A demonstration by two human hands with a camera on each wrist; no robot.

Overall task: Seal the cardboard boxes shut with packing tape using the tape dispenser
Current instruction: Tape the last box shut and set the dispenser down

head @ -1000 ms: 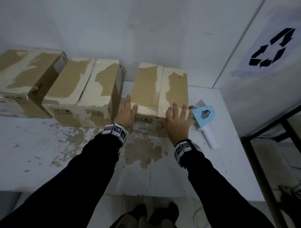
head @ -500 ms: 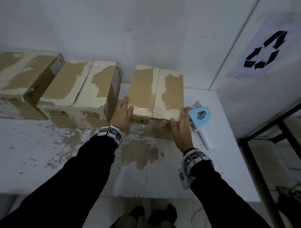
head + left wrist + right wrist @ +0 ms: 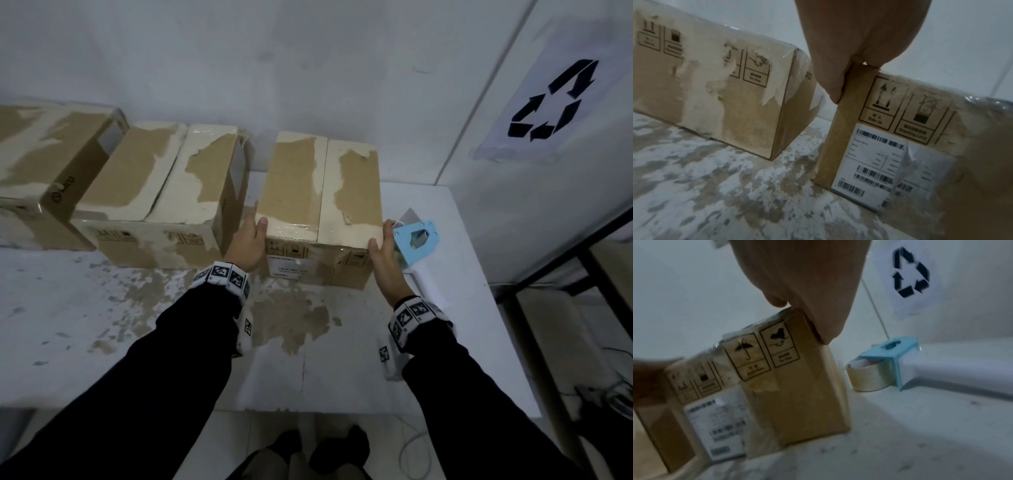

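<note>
The rightmost cardboard box (image 3: pixel 322 192) stands on the white table (image 3: pixel 102 325) with its top flaps down and the centre seam showing. My left hand (image 3: pixel 246 240) presses its near left corner, thumb on the top edge, fingers straight along the left side. At the near right corner my right hand (image 3: pixel 383 253) lies against the right side, thumb at the top edge. The blue tape dispenser (image 3: pixel 416 245) with a white handle lies on the table just right of that hand. The right wrist view shows its clear tape roll (image 3: pixel 867 379) beside the box (image 3: pixel 793 386).
Two more worn boxes, the middle box (image 3: pixel 164 192) and the left box (image 3: pixel 41 161), stand in a row against the back wall, with a narrow gap beside my left hand. A wall with a recycling sign (image 3: pixel 551 102) closes the right side. A dark metal frame (image 3: pixel 582 260) stands past the table's right edge.
Both hands slid from lying flat on the box's near top edge out to its side corners; the right hand turned onto the right side, close to the dispenser.
</note>
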